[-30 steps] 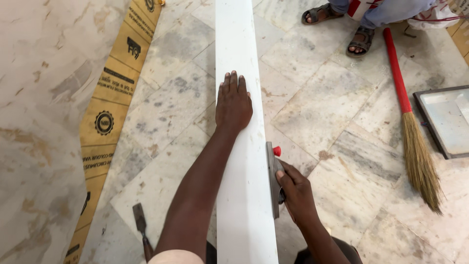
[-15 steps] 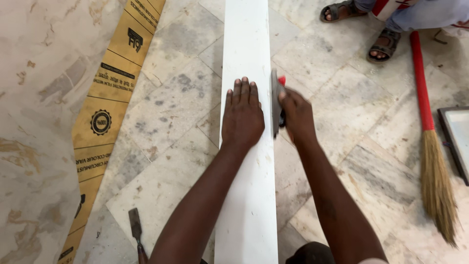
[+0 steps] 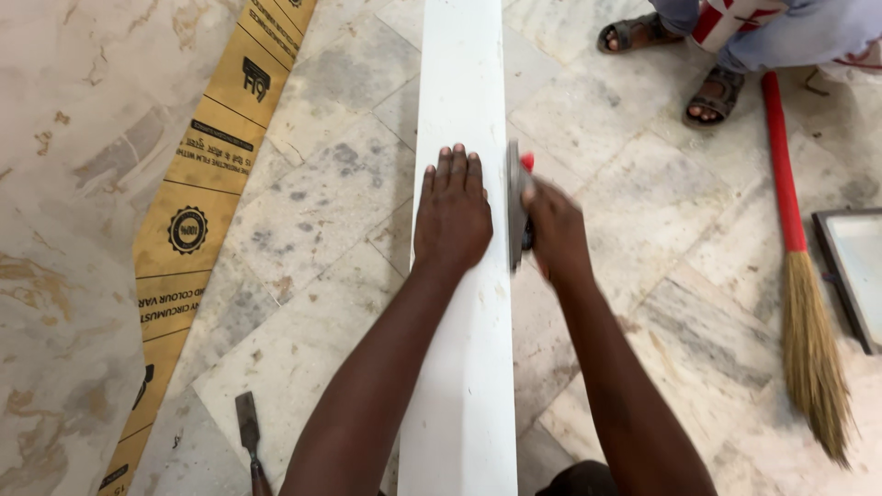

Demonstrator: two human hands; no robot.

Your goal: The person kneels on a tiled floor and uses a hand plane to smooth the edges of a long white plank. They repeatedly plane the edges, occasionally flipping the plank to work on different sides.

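Two hands — left hand (image 3: 452, 219) flat on white board (image 3: 462, 367) | right hand (image 3: 554, 231) gripping scraper (image 3: 515, 204)

The right hand (image 3: 554, 230) is blurred and hides most of the red-handled tool (image 3: 520, 202); the white board (image 3: 462, 276) is cut at both edges.

The long white board (image 3: 464, 276) looks smooth and matt, painted or laminated, and the grey flat sanding block (image 3: 516, 207) with a red plastic knob pressed along its edge appears metal, though blur hides its finish. The mottled grey-and-cream marble floor tiles (image 3: 322, 211) are polished but dusty and stained, while the long brown corrugated cardboard strip (image 3: 197, 211) is dull, printed paper. The broom (image 3: 808, 321) pairs a glossy red plastic handle with coarse, dry straw bristles, and the small chisel (image 3: 248, 432) shows a dull grey metal blade.
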